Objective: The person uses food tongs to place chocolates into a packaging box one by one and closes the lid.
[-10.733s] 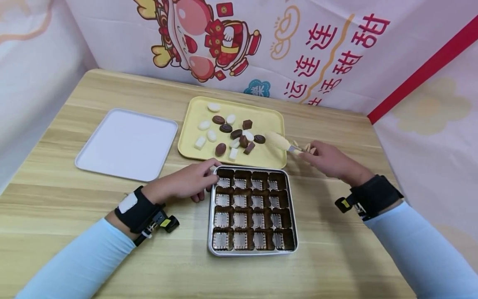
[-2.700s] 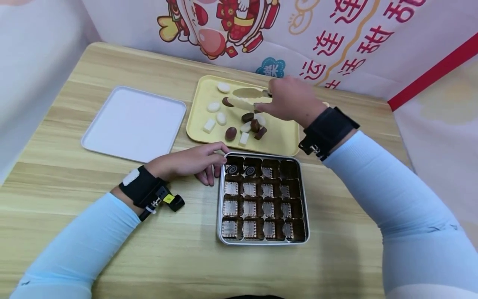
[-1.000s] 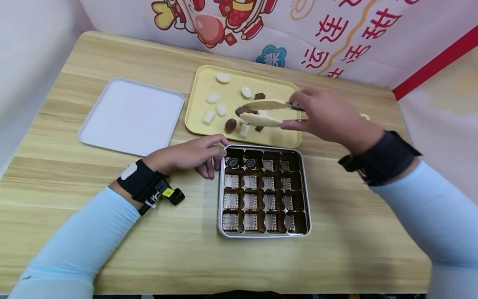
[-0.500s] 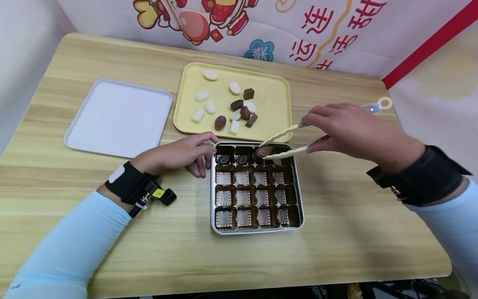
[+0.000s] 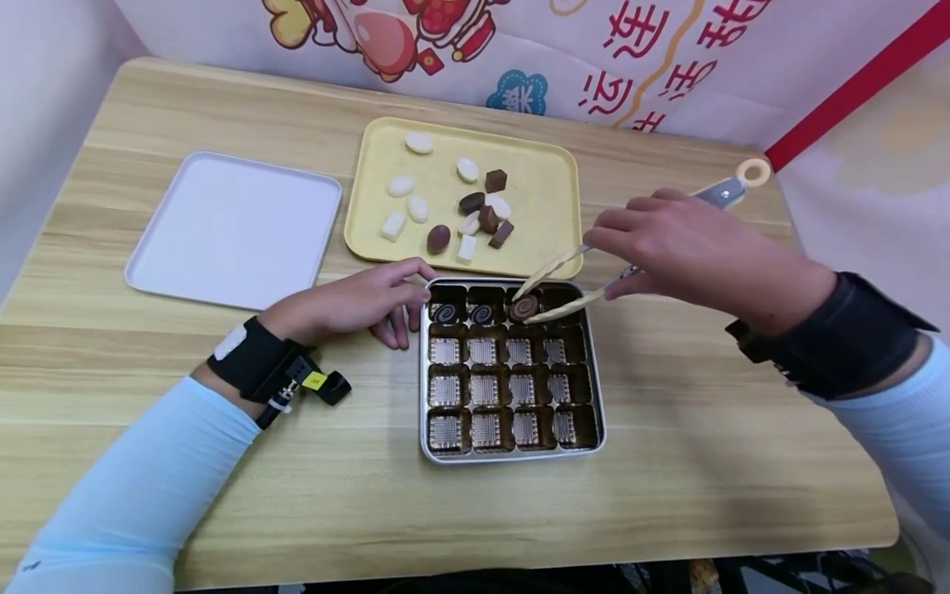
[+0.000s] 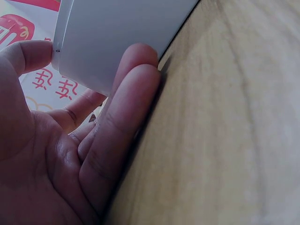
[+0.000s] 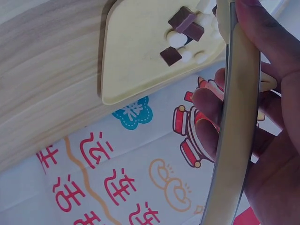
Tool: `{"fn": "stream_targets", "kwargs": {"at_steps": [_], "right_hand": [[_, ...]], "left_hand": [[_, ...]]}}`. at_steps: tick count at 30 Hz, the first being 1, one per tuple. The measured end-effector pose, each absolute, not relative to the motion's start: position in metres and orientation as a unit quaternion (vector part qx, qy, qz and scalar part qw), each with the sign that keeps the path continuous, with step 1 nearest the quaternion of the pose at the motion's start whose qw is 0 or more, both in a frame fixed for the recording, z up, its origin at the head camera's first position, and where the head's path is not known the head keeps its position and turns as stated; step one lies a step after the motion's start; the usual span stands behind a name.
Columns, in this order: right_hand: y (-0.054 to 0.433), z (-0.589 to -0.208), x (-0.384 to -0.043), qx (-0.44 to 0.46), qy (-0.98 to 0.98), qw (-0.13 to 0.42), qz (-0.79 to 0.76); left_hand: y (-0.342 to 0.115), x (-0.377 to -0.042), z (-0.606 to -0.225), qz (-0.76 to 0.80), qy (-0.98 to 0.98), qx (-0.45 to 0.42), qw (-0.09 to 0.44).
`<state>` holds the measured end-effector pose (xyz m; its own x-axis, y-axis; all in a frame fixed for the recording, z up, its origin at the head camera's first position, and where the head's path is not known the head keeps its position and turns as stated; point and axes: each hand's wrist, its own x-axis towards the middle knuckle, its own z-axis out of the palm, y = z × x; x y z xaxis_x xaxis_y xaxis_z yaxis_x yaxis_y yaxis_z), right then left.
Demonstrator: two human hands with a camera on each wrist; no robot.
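Observation:
A metal box [image 5: 512,456] with a brown divided insert stands on the table. Two dark oval chocolates with swirls, a left one [image 5: 445,313] and its neighbour [image 5: 482,314], sit in its back row. My right hand [image 5: 679,243] grips tongs [image 5: 723,193] with cream-coloured arms. Their tips straddle a brown swirled chocolate [image 5: 524,307] in the third back-row compartment. My left hand [image 5: 364,304] holds the box's back left corner; in the left wrist view the thumb is on the rim and other fingers [image 6: 124,122] are against the side wall.
Behind the box, a yellow tray [image 5: 542,206] carries several white and brown chocolates in ovals, blocks and other shapes. A white tray [image 5: 233,231] lies to its left. A printed cloth [image 5: 579,49] rises behind the table [image 5: 312,495].
The tongs carried the brown swirled chocolate from the yellow tray to the box's third back-row compartment. Since half a second ago it sits lower there. The left hand has stayed at the corner.

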<state>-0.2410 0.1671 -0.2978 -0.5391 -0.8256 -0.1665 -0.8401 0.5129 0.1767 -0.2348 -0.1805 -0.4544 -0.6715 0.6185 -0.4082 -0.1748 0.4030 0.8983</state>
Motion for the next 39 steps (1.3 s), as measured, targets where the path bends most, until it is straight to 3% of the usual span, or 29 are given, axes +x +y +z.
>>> {"fn": "stream_targets", "kwargs": {"at_steps": [25,33,39], "right_hand": [[0.147,-0.285,-0.237,-0.517,0.839,0.022,0.169],[0.157,-0.277,-0.243,-0.452,0.885,-0.042,0.108],[0.158,-0.294,-0.261,-0.424,0.896,-0.078,0.111]], "left_hand": [[-0.179,-0.232,-0.448,0.523,0.749,0.136,0.383],[-0.18,-0.233,-0.448,0.521,0.75,0.141,0.382],[-0.179,-0.233,-0.448,0.523,0.75,0.143,0.379]]}}
